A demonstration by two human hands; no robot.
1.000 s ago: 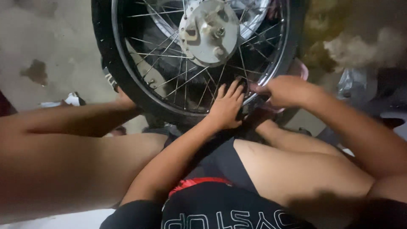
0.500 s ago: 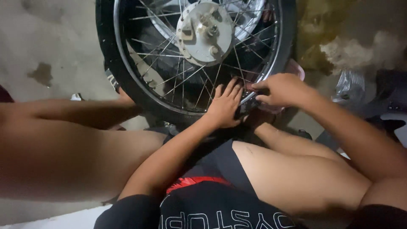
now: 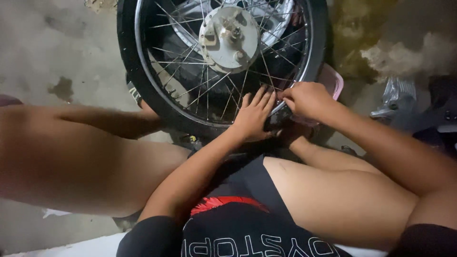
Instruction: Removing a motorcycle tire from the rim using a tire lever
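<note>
A spoked wheel point(image 3: 190, 102) with a black tyre stands on the concrete floor point(image 3: 57, 57), between the person's bare knees, its metal hub point(image 3: 228, 38) near the top of the view. The left hand point(image 3: 252, 116) lies flat on the lower rim, fingers spread across the spokes. Just beside it, the right hand point(image 3: 307, 100) is pinched together at the rim; what it grips is hidden. A pink tub point(image 3: 332, 81) sits behind that hand.

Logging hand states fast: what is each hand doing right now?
Left hand: open, fingers spread flat on the wheel rim.
Right hand: fingers pinched at the rim; what it grips cannot be told.
</note>
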